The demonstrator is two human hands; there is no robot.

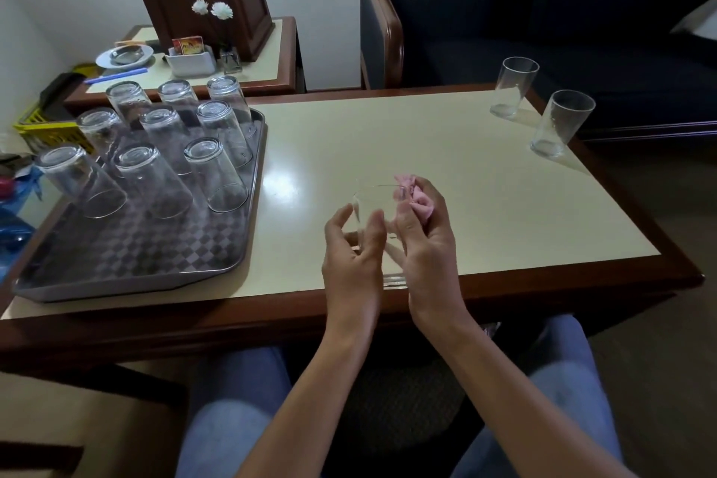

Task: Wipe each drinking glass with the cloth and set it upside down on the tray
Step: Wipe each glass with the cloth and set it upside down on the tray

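The left hand (351, 244) cups a clear drinking glass (378, 213) from the side, thumb and fingers curled loosely around its wall, holding it above the desk (485, 213) near the front edge. The right hand (423, 241) closes on a pink cloth (413, 194), bunched between its fingers and pressed at the rim of the held glass, where part of it appears tucked into the mouth. The glass lies tilted, its open mouth facing away from the person and its thick base low between the two wrists. To the left on the desk sits a grey tray (128, 268) with a checkered floor; nine glasses (163, 175) stand upside down on its far half in three rows of three, and its near half is bare. At the far right corner of the desk two more glasses stand upright and apart from each other, one (512, 87) farther back and the other (560, 124) nearer the right edge. Beyond the tray is a side table (271, 47) carrying a small vase with white flowers (212, 8). Behind the desk stands a dark armchair (504, 12).
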